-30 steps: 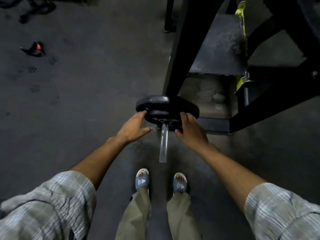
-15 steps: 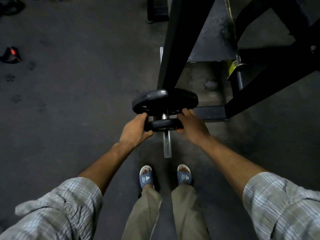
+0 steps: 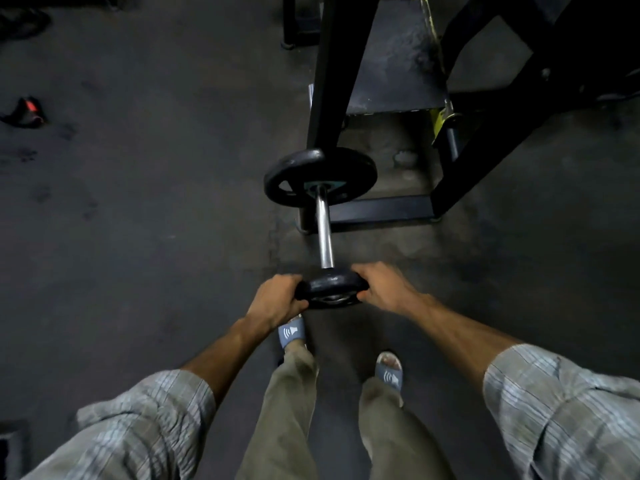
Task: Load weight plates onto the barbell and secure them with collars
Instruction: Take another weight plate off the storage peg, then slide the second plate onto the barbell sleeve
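Note:
A chrome barbell sleeve points toward me from the black rack. A large black weight plate sits on the sleeve, back against the rack upright. A small black plate is at the sleeve's near end. My left hand grips its left edge and my right hand grips its right edge. The sleeve's tip is hidden behind the small plate. No collar is visible.
A black rack frame with an upright post stands ahead, a yellow-tagged bar to its right. A red and black item lies on the dark floor at far left. My sandalled feet are just below the plate.
The small plate has slid away from the large plate toward me, along the sleeve to its near end, with both hands on it. My right foot stepped back.

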